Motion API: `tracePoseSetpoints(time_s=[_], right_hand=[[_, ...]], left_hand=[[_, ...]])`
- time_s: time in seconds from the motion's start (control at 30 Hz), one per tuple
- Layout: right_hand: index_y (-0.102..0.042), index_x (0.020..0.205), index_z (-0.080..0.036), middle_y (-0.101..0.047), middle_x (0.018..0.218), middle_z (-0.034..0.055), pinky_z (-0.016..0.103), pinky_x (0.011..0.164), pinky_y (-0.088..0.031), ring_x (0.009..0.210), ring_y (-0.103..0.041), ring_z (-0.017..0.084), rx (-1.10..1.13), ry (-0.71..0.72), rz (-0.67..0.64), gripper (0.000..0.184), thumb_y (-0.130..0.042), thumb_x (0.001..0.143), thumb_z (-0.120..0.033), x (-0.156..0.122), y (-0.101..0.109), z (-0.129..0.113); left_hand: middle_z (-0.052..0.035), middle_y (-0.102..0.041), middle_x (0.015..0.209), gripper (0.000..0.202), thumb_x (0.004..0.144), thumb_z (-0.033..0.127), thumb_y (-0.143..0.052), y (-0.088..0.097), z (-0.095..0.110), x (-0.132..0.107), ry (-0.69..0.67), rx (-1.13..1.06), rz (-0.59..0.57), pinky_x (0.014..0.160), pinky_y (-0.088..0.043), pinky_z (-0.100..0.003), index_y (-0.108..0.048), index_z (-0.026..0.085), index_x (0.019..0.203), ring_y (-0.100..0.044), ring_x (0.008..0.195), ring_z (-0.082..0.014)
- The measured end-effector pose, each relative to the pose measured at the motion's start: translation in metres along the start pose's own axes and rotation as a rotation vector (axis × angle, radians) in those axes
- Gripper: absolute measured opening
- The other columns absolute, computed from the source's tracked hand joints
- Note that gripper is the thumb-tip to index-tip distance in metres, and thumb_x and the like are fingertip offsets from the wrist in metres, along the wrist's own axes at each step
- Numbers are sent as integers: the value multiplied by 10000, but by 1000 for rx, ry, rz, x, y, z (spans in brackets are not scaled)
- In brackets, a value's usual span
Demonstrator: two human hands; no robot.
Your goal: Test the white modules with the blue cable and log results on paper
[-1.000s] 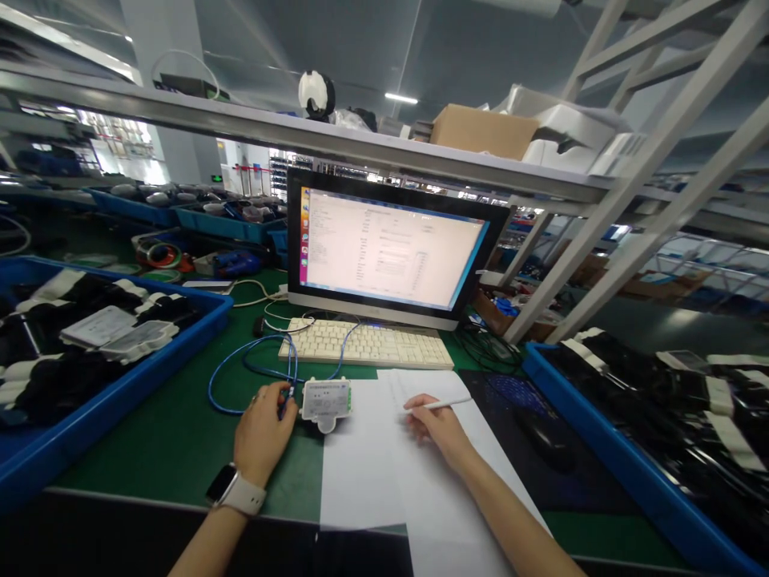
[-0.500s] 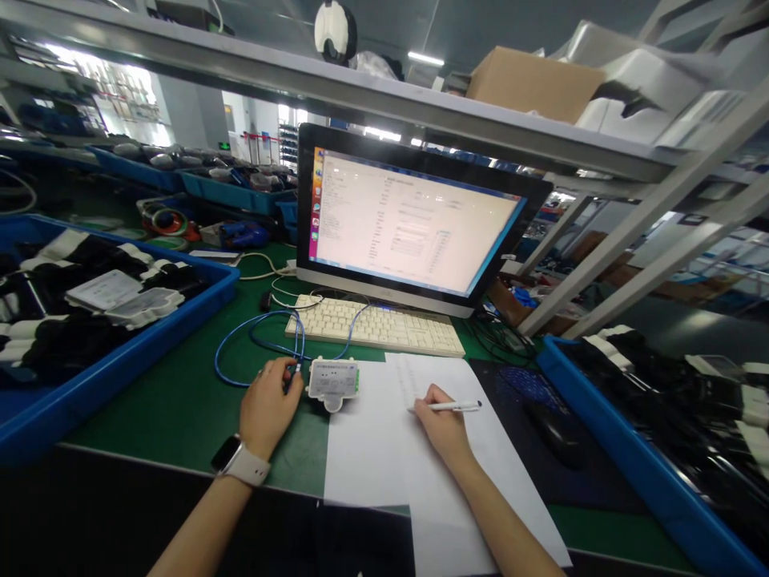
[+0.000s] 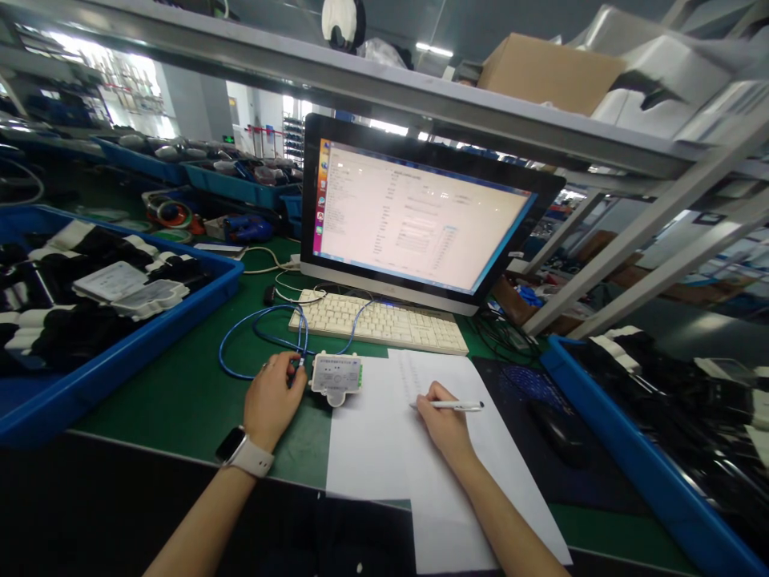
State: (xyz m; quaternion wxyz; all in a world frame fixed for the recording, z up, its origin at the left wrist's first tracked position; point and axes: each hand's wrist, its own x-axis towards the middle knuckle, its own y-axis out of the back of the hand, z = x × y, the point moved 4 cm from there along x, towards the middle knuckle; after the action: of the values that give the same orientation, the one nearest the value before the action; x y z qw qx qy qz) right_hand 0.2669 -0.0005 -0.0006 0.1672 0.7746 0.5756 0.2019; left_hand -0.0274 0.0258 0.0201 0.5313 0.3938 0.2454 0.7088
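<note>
My right hand (image 3: 443,421) grips a white pen (image 3: 460,406), its tip at the sheet of paper (image 3: 384,449) on the bench; rows of faint marks run down the page. Closed around the plug end of a blue cable (image 3: 231,338) is my left hand (image 3: 273,401), with a watch on its wrist. The plug is mostly hidden by the fingers. Just right of that hand lies a grey-white module (image 3: 336,377) with a printed label and a green terminal block, partly over the paper's edge.
A monitor (image 3: 414,216) and a cream keyboard (image 3: 378,322) stand behind the paper. Blue bins of black and white parts flank the bench, one left (image 3: 198,296) and one right (image 3: 606,425). A black mouse (image 3: 556,433) lies on a dark mat. A shelf (image 3: 384,76) crosses overhead.
The camera view has shifted slightly. Both hands keep their places, the left on the cable's plug end and the right with the pen at the paper.
</note>
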Motion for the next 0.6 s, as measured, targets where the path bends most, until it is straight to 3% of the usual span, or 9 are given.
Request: tracePoseSetpoints(time_s=[0.6], right_hand=[[-316,502,-241,-371,423,-66,245,465,-299,461,-375,128,-39,50,71,217,-476,633,-305,0,4,-3]], left_hand=[[-33,-557,812,245,826,308,-405,0,0,0,18,-25,-5,639,-399,-281,-550,181,977,-550,752,-197]])
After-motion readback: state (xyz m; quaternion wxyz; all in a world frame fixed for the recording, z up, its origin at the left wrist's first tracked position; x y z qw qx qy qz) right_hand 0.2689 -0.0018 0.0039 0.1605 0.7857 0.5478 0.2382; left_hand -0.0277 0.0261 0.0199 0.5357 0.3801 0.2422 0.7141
